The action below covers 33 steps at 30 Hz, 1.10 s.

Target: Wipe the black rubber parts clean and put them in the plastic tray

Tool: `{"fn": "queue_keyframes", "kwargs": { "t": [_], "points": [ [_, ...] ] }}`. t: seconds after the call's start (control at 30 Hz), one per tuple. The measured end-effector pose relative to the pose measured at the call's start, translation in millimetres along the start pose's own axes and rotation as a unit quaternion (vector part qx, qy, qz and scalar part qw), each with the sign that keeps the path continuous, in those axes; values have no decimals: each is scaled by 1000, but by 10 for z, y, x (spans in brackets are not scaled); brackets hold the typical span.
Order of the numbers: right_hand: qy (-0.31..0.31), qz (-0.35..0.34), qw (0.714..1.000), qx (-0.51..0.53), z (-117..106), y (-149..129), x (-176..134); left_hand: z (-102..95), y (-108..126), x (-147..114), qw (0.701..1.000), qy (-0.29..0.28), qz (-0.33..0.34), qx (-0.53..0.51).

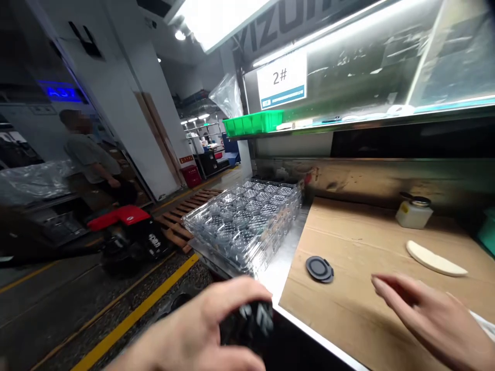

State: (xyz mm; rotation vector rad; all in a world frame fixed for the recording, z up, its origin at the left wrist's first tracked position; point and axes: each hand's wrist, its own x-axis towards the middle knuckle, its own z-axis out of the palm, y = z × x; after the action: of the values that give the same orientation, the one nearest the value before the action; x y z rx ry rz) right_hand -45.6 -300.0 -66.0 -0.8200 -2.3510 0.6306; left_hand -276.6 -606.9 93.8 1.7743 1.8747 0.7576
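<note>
My left hand is curled around a black, shiny object at the bottom centre, just off the bench's front edge. Blur hides what kind of object it is. Over the cardboard sheet hovers my right hand, its fingers stretched out and nothing seen in them. Between the two hands, a round black plastic part with a raised ring lies flat on the cardboard. Beyond my right hand rests a curved cream-coloured piece.
Stacked clear plastic trays with round pockets stand left of the cardboard. A small jar sits at the back. Above is a shelf with a green bin. On the left are a red-topped machine, a wooden pallet and a person.
</note>
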Motion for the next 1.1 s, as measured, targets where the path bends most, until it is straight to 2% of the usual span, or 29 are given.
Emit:
{"fn": "queue_keyframes", "kwargs": {
  "t": [0.07,0.1,0.17,0.3,0.4,0.5,0.63,0.73,0.9,1.1],
  "points": [
    [-34,31,998,-40,85,61,539,-373,25,220,995,62,-26,75],
    [-36,48,996,-60,165,99,745,-525,-44,373,989,95,-37,107],
    [-45,63,993,-86,364,185,995,-791,-327,748,974,147,-53,161],
    [-42,68,987,-140,694,302,1002,-1295,-1167,1570,940,194,-147,240],
    [-52,64,985,-153,768,300,931,-1633,-1711,2095,916,206,-233,252],
    [-59,75,983,-154,768,275,963,-1888,-2091,2555,899,214,-277,264],
    [-53,82,982,-159,782,267,1037,-2094,-2464,3054,873,221,-324,291],
    [-51,79,983,-155,802,269,1048,-2149,-2679,3249,860,222,-344,306],
    [-41,78,985,-147,821,274,1039,-2152,-2880,3283,852,227,-349,316],
    [-37,78,985,-148,819,268,1036,-2180,-2878,3253,855,236,-336,317]
  ]
}}
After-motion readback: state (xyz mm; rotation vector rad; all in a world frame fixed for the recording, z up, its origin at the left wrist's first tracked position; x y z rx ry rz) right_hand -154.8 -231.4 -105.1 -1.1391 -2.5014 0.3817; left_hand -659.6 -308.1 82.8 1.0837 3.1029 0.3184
